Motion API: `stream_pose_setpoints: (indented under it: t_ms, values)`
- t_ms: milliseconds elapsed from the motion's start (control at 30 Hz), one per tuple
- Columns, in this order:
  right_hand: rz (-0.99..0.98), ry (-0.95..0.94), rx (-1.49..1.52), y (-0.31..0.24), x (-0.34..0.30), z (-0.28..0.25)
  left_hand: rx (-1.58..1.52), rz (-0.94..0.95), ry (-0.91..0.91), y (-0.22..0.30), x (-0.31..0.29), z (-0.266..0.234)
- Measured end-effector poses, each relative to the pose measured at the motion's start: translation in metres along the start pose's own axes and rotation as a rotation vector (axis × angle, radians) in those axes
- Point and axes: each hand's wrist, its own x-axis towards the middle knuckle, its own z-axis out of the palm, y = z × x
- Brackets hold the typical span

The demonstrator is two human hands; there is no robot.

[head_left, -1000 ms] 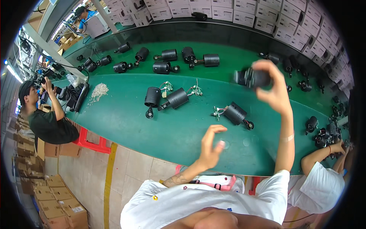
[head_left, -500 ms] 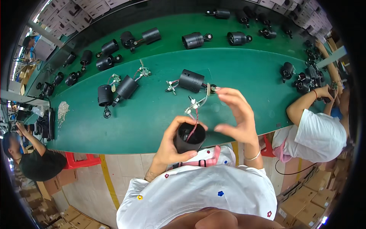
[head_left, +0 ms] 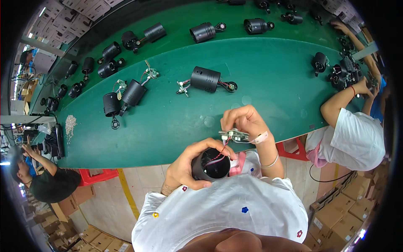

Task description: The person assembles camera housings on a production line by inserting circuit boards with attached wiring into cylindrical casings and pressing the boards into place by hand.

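My left hand [head_left: 181, 167] is wrapped around a black cylindrical housing [head_left: 218, 169], its open end facing up. Red and white wires [head_left: 217, 157] run out of the housing to a small circuit board [head_left: 235, 135] with white connectors. My right hand [head_left: 248, 122] has its fingers curled together at that board, just above the housing; the fingertips are partly hidden. A pale strip [head_left: 260, 137] sticks out from the board towards my right wrist. On the green table ahead lies another black housing [head_left: 205, 79] with a wired board on its left and a ring-shaped end on its right.
Two more housings [head_left: 133, 93] with boards lie to the left, near a pile of small pale pieces [head_left: 70, 124]. Several black units [head_left: 202, 32] line the far green strip. At the right, a co-worker's arm [head_left: 342, 98] reaches to clustered units; another person [head_left: 44, 174] sits left.
My right hand has closed from an open spread and come down to the circuit board. The board now lies lower, turned sideways. The view has shifted slightly.
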Motion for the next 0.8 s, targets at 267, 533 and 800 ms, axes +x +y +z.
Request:
stream_pose_setpoints:
  t_ms: [267, 533, 800]
  values:
    - [0.032, 0.02, -0.333, -0.033, -0.002, 0.006, 0.326, -0.045, -0.05, 0.011, -0.002, -0.016]
    - [-0.119, 0.23, -0.199, -0.02, -0.008, 0.019, -0.012, -0.016, 0.085, -0.005, -0.001, -0.007]
    - [-0.176, -0.05, 0.647, 0.002, 0.005, 0.027, -0.802, 0.08, -0.291, -0.043, 0.013, -0.017]
